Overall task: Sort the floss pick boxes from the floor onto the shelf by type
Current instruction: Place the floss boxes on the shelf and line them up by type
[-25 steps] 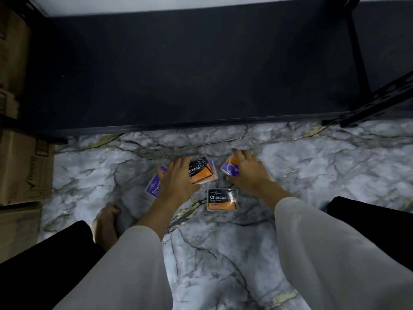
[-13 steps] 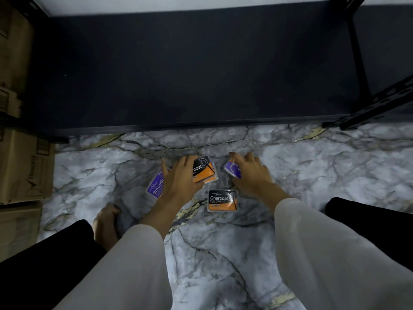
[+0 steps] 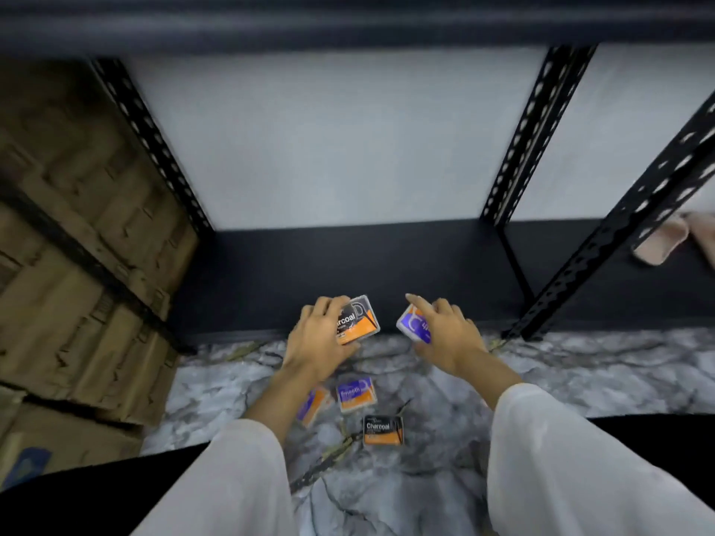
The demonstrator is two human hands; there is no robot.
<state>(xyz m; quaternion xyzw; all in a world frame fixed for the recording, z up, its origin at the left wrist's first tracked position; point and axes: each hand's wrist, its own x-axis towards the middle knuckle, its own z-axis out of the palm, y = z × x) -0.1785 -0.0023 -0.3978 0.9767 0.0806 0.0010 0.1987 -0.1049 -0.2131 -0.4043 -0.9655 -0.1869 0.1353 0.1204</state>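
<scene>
My left hand (image 3: 315, 338) grips a black-and-orange Charcoal floss box (image 3: 358, 321), raised at the front edge of the black bottom shelf (image 3: 348, 272). My right hand (image 3: 445, 334) holds a purple Smooth floss box (image 3: 412, 323) at the same height, just right of it. On the marble floor (image 3: 580, 373) below lie a purple Smooth box (image 3: 356, 392), another purple-and-orange box (image 3: 311, 404) partly under my left forearm, and a Charcoal box (image 3: 383, 429).
Cardboard cartons (image 3: 77, 245) stack at the left beside a perforated black upright (image 3: 154, 145). Two more black uprights (image 3: 537, 129) stand at the right. A pink cloth-like thing (image 3: 661, 241) lies on the right shelf section. My dark-trousered knees fill the bottom corners.
Both hands have lifted off the floor, each carrying a box up to the shelf's front edge. My head has tilted up, showing the wall and uprights.
</scene>
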